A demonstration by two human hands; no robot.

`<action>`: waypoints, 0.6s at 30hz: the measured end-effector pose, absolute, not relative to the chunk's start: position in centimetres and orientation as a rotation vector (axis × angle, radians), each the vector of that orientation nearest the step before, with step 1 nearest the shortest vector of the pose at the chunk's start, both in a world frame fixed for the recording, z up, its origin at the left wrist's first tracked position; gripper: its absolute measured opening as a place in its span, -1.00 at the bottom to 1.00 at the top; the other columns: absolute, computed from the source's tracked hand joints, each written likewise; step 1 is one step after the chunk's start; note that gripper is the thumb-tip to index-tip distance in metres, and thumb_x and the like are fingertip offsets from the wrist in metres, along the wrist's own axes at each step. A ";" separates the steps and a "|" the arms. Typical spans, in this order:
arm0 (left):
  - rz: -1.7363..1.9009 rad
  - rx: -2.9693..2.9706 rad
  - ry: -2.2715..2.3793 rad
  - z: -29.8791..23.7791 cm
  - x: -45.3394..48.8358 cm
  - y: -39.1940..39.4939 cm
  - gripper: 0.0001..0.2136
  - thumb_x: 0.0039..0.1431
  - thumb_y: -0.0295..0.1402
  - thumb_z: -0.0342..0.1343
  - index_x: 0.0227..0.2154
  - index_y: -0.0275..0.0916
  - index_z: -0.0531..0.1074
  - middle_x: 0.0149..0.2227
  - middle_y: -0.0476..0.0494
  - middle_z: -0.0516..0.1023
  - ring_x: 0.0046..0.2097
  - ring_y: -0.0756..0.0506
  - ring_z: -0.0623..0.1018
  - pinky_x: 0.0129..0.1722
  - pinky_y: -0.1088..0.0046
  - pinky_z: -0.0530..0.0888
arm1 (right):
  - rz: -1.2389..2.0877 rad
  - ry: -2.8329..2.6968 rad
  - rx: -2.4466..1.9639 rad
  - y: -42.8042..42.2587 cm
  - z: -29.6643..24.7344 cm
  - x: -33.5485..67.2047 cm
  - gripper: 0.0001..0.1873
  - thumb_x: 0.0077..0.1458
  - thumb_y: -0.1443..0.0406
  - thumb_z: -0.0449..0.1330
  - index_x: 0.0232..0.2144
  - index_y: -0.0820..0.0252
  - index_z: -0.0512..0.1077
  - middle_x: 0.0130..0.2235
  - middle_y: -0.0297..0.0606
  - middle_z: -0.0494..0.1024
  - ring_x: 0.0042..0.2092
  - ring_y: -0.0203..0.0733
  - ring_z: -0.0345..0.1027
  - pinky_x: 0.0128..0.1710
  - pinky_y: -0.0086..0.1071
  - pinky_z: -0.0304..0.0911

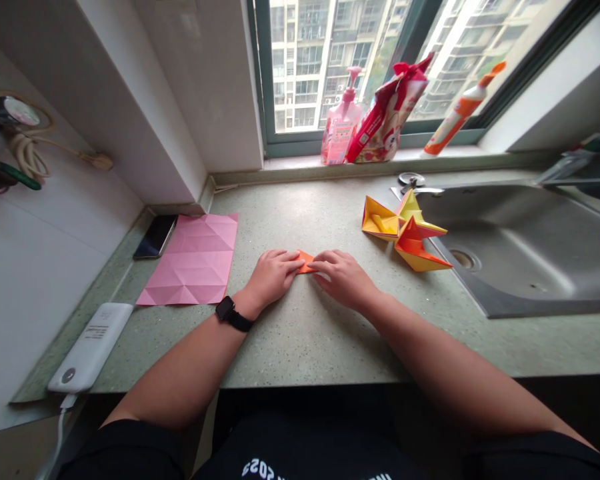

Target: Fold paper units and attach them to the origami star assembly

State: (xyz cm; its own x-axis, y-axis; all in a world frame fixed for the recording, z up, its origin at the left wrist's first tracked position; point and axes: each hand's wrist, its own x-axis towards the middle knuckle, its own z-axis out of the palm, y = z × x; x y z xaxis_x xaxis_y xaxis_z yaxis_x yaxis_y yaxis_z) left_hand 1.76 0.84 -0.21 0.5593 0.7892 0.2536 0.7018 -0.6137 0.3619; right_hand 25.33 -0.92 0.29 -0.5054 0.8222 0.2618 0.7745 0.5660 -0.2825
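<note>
While resting palms-down on the surface [285,353], left hand [273,277] & right hand [343,279] angle inward, fingers loosely spread, tips nearly meeting, pressing on a small orange paper fold [306,261] btw them.

Black wristwatch [231,313] on left wrist [247,301]; black shirt [310,447], white lettering [315,470]

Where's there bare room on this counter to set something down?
Bare counter lies nearer than the left hand and right hand, and beyond them to the windowsill. Crowded: folded paper models by the sink; pink creased sheet by the phone.
</note>
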 end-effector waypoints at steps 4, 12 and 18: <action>0.641 2.491 1.282 -0.4 1.8 0.9 -0.67 0.51 -0.38 0.14 0.25 -0.17 0.56 0.23 -0.22 0.65 0.24 -0.23 0.57 0.34 0.06 0.43 | 0.195 -2.541 -1.280 -2.2 0.9 24.8 -0.71 0.35 0.30 0.30 0.08 0.06 0.65 0.07 -0.05 0.65 0.06 0.09 0.48 0.14 -0.04 0.38; 0.701 2.483 1.203 -0.6 1.8 1.1 -0.83 0.50 -0.39 0.15 -0.09 -0.12 0.67 0.21 -0.17 0.64 0.22 -0.22 0.56 0.31 0.06 0.46 | 0.164 -2.571 -1.315 -2.5 0.7 24.4 -0.68 0.39 0.28 0.24 0.12 0.09 0.64 0.13 0.01 0.62 0.09 0.13 0.46 0.15 0.02 0.39; 0.620 2.611 1.234 -0.4 2.2 0.4 -0.82 0.50 -0.39 0.15 -0.16 -0.16 0.67 0.08 -0.19 0.69 0.16 -0.27 0.54 0.24 0.03 0.48 | 0.128 -2.584 -1.443 -2.8 1.0 24.3 -0.66 0.47 0.29 0.13 0.08 0.04 0.67 0.10 -0.04 0.62 0.06 0.08 0.45 0.06 -0.08 0.39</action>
State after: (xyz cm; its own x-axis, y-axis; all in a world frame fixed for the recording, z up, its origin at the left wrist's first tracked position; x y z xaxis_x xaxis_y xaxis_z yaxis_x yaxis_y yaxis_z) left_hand 2.15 0.41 -0.41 0.5666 0.7713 0.2901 0.6930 -0.6365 0.3387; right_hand 24.32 -2.76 1.03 -0.5130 0.8508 0.1139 0.8354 0.5253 -0.1619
